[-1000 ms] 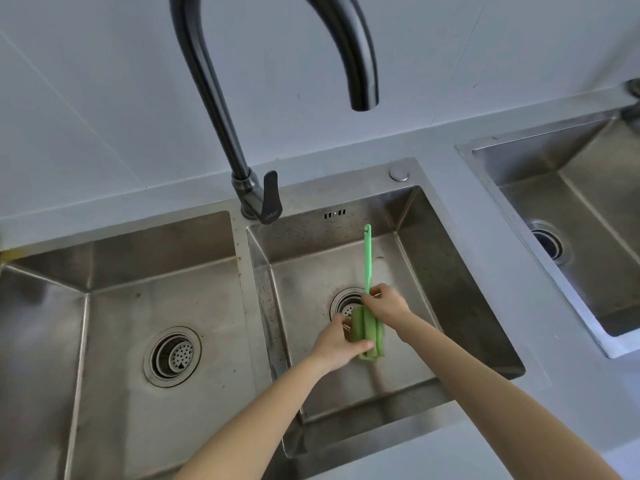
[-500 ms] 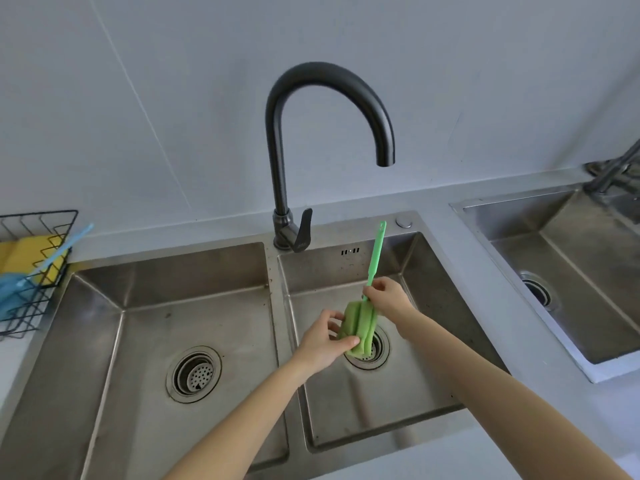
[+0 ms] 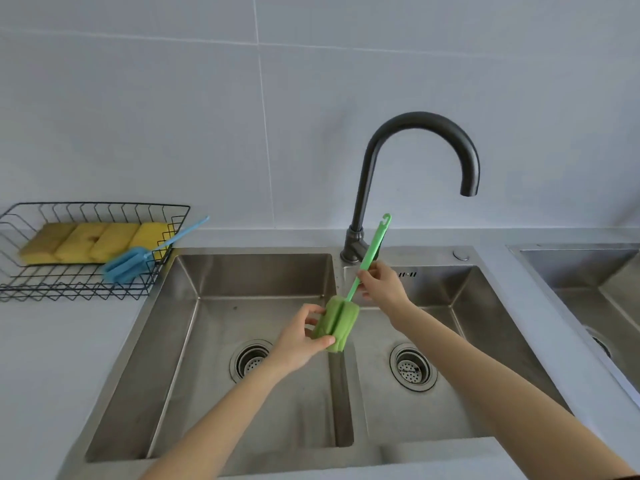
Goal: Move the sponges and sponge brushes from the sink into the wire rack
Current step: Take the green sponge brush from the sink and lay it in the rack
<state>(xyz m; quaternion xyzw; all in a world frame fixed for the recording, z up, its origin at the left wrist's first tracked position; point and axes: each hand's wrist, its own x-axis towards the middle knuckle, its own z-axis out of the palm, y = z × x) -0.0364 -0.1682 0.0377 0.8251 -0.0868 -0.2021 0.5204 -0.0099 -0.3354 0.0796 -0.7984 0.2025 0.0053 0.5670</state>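
1. Head view: the left hand (image 3: 298, 344) curls its fingers and thumb around the foam head of the green sponge brush (image 3: 335, 323), above the divider of the double sink (image 3: 332, 403).
2. The right hand (image 3: 381, 285) pinches the brush's thin handle, which tilts up toward the black faucet (image 3: 367, 188).
3. At the counter's (image 3: 69, 341) left edge, the wire rack (image 3: 86, 282) holds yellow sponges (image 3: 86, 242) and a blue sponge brush (image 3: 128, 261).

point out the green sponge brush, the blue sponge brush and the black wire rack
green sponge brush (image 3: 336, 323), head view, on its foam head
blue sponge brush (image 3: 124, 264), head view, on its foam head inside the rack
black wire rack (image 3: 104, 205), head view, on its back top rim
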